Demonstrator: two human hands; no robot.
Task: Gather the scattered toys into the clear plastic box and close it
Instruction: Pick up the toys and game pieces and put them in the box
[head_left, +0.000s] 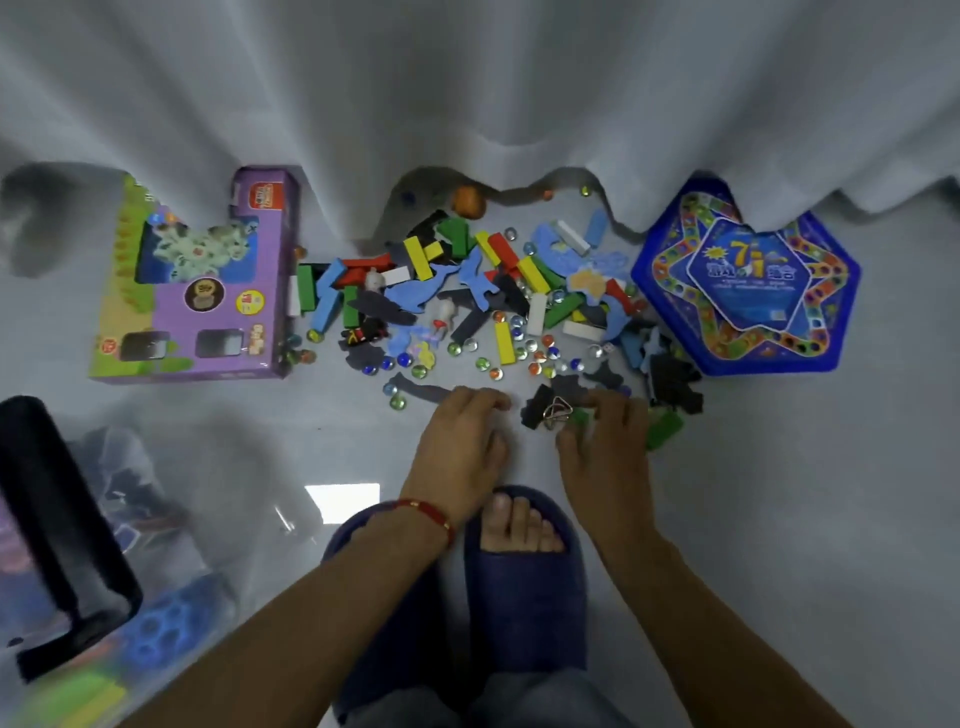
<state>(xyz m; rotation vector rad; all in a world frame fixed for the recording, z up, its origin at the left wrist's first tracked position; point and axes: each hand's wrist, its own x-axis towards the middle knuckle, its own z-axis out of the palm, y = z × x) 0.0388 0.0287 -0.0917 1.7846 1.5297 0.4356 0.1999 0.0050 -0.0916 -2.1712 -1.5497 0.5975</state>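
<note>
Scattered toys (493, 291) cover the floor ahead: coloured wooden blocks, blue and dark foam puzzle pieces, several glass marbles. My left hand (462, 447) rests palm down at the pile's near edge, fingers curled on the floor beside a dark foam strip (421, 391). My right hand (605, 447) reaches into dark foam pieces and a green block (665, 428), with its fingers closing around small pieces; a wire puzzle (557, 412) lies just left of its fingertips. The clear plastic box (208, 519) stands at lower left, with some toys in it and a black handle (57, 525) over it.
A purple toy carton (208, 291) lies left of the pile. A blue hexagonal game tin (748, 280) lies to the right. A grey curtain (467, 104) hangs behind, with an orange ball (467, 201) at its hem. My feet in blue slippers (524, 587) stand below my hands.
</note>
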